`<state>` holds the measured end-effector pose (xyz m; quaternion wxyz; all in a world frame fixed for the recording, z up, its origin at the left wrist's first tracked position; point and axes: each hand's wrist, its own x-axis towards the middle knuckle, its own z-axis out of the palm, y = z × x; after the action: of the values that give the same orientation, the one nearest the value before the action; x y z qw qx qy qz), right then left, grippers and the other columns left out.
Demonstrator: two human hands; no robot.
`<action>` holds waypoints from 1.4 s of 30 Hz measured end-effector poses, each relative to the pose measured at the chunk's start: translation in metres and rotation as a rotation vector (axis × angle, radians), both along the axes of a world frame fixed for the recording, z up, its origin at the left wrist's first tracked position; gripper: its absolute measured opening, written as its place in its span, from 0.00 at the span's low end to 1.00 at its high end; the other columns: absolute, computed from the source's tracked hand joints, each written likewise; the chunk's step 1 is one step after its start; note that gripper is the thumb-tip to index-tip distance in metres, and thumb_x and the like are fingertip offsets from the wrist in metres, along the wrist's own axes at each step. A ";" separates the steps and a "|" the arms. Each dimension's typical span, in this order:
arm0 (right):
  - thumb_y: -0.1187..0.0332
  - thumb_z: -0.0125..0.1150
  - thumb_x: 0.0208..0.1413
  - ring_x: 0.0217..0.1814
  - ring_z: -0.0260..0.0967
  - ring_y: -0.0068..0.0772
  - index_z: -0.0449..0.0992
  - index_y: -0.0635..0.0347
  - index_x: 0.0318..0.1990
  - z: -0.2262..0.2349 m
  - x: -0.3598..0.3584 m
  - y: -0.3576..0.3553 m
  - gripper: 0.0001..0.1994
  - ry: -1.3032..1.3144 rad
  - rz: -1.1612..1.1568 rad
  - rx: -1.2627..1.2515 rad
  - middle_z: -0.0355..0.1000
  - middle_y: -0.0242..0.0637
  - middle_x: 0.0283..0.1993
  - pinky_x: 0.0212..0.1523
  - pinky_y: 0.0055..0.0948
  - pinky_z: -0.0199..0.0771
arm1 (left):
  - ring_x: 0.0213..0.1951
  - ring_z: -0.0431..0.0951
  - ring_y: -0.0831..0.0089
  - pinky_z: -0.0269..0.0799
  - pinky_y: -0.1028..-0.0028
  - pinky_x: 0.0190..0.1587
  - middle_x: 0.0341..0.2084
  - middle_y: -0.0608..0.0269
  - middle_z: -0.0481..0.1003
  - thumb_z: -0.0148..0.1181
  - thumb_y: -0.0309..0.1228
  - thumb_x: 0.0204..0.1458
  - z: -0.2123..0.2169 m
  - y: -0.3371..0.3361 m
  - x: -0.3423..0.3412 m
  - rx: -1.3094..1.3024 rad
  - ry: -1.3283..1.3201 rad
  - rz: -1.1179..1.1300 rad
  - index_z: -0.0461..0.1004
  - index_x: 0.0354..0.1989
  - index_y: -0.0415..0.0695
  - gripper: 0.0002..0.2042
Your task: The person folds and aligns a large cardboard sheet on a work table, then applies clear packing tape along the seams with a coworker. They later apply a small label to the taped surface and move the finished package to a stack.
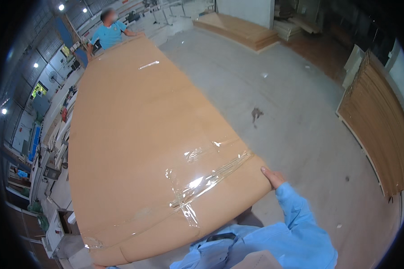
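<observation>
A long, flat, brown cardboard-wrapped panel [139, 121] stretches away from me, its near end just in front of my body. Shiny clear tape runs across a seam near that end. My right hand [274, 177] grips the near right corner, thumb on top and the other fingers hidden beneath. Only a sliver of my left hand [100, 267] shows, at the near left corner under the panel's edge; most of it is out of the picture. At the far end a person in a light blue shirt [108, 36] has both arms at the panel.
Grey floor [238, 85] with a dark stain lies right of the panel. A low stack of brown boards [238, 29] lies at the back, and another stack [377, 121] stands at the right. Along the left are a cluttered workbench area, a fan [54, 77] and an open-topped box [60, 228].
</observation>
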<state>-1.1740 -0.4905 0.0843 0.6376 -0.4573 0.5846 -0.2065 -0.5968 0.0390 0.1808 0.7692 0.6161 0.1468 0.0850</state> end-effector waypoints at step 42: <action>0.37 0.61 0.47 0.46 0.75 0.39 0.73 0.72 0.52 -0.096 -0.323 -1.450 0.41 0.279 0.070 -0.093 0.75 0.47 0.47 0.47 0.32 0.74 | 0.54 0.71 0.53 0.68 0.54 0.56 0.53 0.48 0.71 0.38 0.44 0.52 -0.266 -1.364 -0.351 -0.264 0.406 0.008 0.67 0.57 0.37 0.29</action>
<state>-1.4972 -1.9402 -0.0114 0.5353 -0.5304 0.6410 -0.1456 -0.9476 -1.3248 -0.0857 0.7975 0.5140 0.3107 -0.0577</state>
